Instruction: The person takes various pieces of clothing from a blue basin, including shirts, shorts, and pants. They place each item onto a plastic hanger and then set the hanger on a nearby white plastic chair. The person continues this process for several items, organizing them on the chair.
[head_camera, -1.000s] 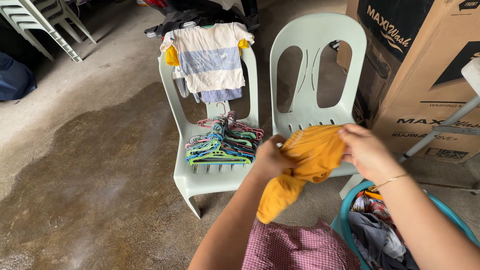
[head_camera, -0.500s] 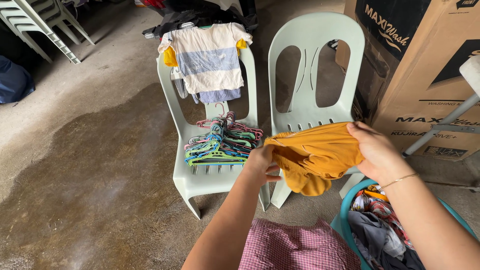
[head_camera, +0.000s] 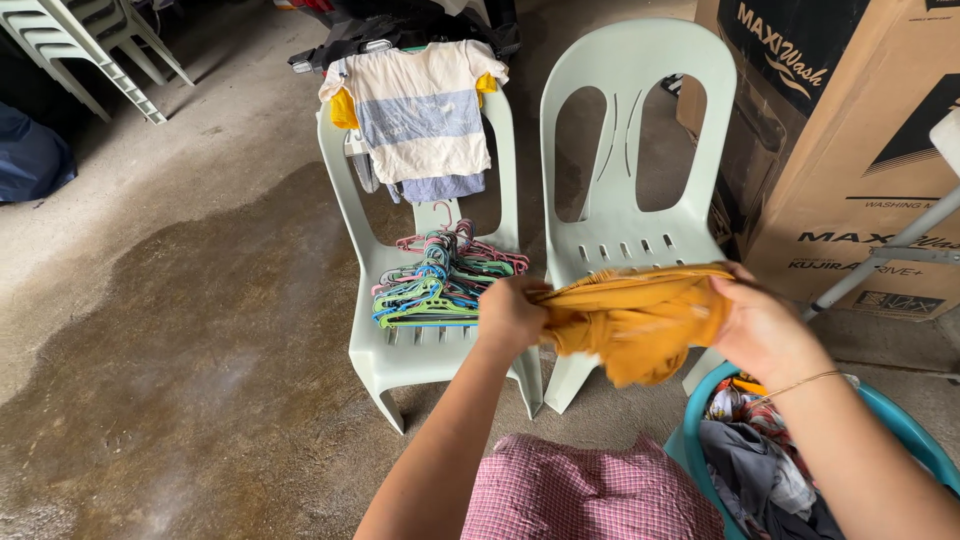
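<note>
Both hands (fists closed) (head_camera: 510, 312) (head_camera: 765, 330) stretch mustard garment (head_camera: 635, 320).

Two pale green chairs (head_camera: 640, 130), one yellow garment (head_camera: 640, 315), one teal basin (head_camera: 900, 425), one cardboard box (head_camera: 850, 150), one hanger pile (head_camera: 445, 285).

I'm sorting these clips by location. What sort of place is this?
Likely a home laundry or utility area, perhaps a garage: bare, damp concrete floor, plastic chairs holding hangers, and a basin of clothes.

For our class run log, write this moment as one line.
left hand: grips mustard-yellow cloth garment | right hand: grips its other end | garment: stretched between hands | behind: pale green plastic chair bearing coloured plastic hangers
</note>
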